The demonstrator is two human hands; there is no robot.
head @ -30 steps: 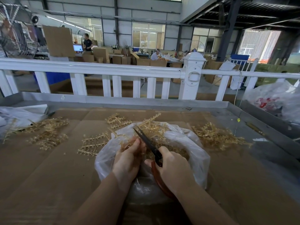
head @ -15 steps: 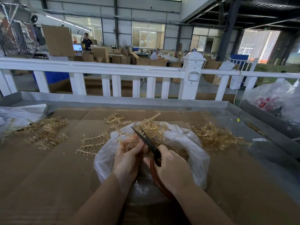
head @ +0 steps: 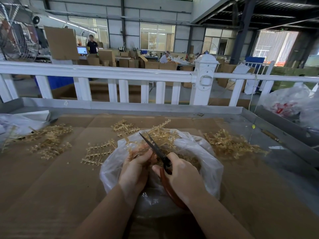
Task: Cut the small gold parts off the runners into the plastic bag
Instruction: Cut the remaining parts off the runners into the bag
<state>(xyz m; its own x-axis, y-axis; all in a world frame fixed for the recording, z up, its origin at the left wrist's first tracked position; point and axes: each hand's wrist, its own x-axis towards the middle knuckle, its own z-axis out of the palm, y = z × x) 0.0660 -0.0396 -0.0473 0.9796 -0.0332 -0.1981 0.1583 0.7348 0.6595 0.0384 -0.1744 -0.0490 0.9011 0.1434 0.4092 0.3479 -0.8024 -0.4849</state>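
A: Materials?
B: Clear crinkled plastic bag (head: pixel 209 163), mouth open, resting on the brown cardboard-covered surface (head: pixel 51 187). Gold runner (head: pixel 138 149): thin comb-like plastic stems, over the bag mouth.
A: Hands?
B: Left hand (head: pixel 136 169) clenched round that runner. Right hand (head: pixel 183 176) grips the red-brown handles of the scissors (head: pixel 156 149); dark blades slightly parted, tips pointing far-left, just beside the runner.
A: Cut parts?
B: Fine gold bits (head: pixel 191 160) heaped inside the bag, right of the blades.
A: Other stock?
B: Flat runner (head: pixel 98 152) left of the bag, touching it. Tangled piles far left (head: pixel 46 140) and right (head: pixel 229 145), another just beyond the bag (head: pixel 124 126).
A: Edges, room?
B: Raised grey metal rim (head: pixel 138 107) at the far side and right. Bare cardboard near left and near right. White fence (head: pixel 103 73) beyond the rim.
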